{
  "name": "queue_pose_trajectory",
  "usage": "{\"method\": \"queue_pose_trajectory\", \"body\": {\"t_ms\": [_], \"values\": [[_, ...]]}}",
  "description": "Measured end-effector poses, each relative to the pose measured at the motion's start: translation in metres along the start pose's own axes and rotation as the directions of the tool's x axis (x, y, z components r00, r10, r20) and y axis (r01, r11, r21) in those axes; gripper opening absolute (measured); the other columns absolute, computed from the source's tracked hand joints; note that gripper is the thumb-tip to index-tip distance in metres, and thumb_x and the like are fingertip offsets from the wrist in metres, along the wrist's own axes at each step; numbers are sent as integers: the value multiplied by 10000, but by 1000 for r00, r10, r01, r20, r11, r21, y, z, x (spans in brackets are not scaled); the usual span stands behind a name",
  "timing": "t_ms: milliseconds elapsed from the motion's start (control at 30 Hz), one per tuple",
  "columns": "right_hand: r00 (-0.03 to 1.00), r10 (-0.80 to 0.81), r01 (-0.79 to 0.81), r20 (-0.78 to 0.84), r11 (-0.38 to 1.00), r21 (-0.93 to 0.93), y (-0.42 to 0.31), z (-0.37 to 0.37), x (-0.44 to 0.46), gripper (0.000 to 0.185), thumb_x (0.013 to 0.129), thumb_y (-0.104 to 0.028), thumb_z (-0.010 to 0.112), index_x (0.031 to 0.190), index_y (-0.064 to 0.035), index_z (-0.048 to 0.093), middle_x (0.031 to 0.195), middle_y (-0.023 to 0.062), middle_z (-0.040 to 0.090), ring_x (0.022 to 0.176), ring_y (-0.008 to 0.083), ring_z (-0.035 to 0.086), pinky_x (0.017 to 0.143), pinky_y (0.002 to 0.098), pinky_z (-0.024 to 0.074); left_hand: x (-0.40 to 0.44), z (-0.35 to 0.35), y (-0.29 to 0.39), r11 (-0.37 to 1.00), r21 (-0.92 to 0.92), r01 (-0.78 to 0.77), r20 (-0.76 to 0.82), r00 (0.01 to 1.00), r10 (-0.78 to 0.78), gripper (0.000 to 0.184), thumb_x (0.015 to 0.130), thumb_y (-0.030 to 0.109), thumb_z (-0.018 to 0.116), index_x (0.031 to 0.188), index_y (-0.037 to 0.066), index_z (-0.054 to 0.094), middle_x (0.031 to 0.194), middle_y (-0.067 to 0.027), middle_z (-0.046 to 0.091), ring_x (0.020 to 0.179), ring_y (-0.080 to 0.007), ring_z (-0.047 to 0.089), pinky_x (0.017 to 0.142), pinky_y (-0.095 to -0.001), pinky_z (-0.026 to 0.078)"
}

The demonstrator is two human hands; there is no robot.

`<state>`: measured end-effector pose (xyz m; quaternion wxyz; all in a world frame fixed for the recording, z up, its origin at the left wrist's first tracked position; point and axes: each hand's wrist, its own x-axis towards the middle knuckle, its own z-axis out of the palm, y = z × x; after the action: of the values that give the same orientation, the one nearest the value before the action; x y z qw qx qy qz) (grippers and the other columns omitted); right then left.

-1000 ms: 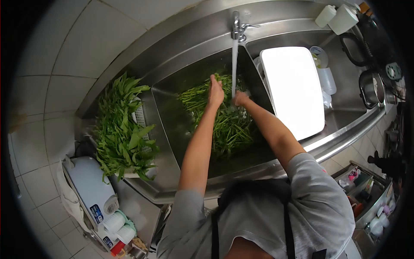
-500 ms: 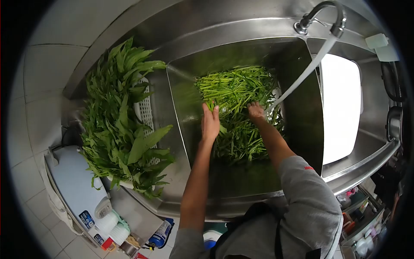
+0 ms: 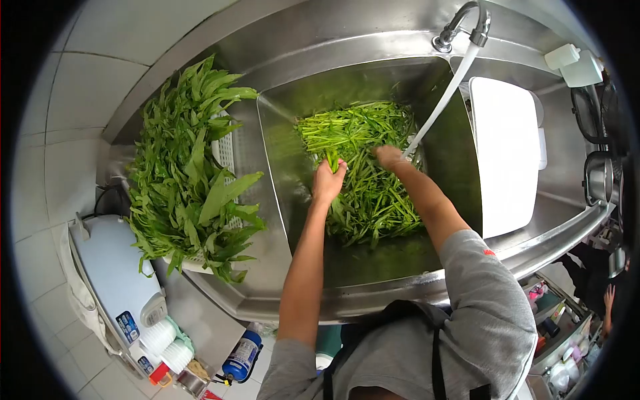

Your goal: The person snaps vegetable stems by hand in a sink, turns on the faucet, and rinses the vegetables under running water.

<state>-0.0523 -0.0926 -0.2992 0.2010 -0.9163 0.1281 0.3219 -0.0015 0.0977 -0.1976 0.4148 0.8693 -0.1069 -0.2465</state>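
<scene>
Leafy green vegetables with long stems (image 3: 377, 207) lie heaped in the water of the steel sink basin (image 3: 280, 173). On the left side of the heap, my left hand (image 3: 327, 181) is closed around a small bunch of green stems (image 3: 333, 160), whose ends stick up past the thumb. My right hand (image 3: 388, 157) is over the middle of the heap, beside the falling water stream (image 3: 443, 100). Motion smears its fingers, so what they hold cannot be made out.
Large leafy greens (image 3: 193, 173) overhang a white perforated basket (image 3: 227, 147) left of the basin. A curved faucet (image 3: 479, 35) runs. A white board (image 3: 501, 160) covers part of the right basin. Pans (image 3: 598, 179) hang at right. Another person's hand (image 3: 609, 298) shows far right.
My left hand has lifted slightly with the stems showing upright in it. My right hand has shifted left and up over the greens. The whole view has also moved a little.
</scene>
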Motion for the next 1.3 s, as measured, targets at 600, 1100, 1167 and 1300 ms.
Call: {"method": "queue_pose_trajectory", "body": {"t_ms": [600,1100,1167,1300], "values": [[949,-190,184,252,982,45,27,-29,-10,351,797,-319,510,946,-7,568,897,130,579,740,266,566,657,371,459,-21,7,13,999,-28,19,14,1000,-19,243,776,237,600,828,3,564,654,-48,559,519,-106,491,505,-266,413],[950,-176,-63,259,705,707,27,-181,-143,220,811,-202,515,934,-21,512,820,58,501,738,170,496,634,367,466,-13,60,148,944,-232,-234,-88,972,219,288,773,294,610,833,16,565,601,-55,559,519,-146,526,520,-295,417],[955,-110,-119,275,708,696,37,-185,-144,182,823,-164,470,935,-26,508,808,66,489,681,161,494,597,361,463,-22,62,170,918,-223,-329,-122,943,308,260,780,264,608,879,27,568,669,-60,576,635,-154,536,612,-304,423],[987,-77,-50,140,683,729,28,-201,-169,257,856,-195,355,1023,-26,456,818,60,503,650,138,478,539,312,429,-23,81,198,891,-253,-377,-189,922,337,263,801,227,588,949,12,563,855,-91,591,762,-163,537,689,-302,420]]}}
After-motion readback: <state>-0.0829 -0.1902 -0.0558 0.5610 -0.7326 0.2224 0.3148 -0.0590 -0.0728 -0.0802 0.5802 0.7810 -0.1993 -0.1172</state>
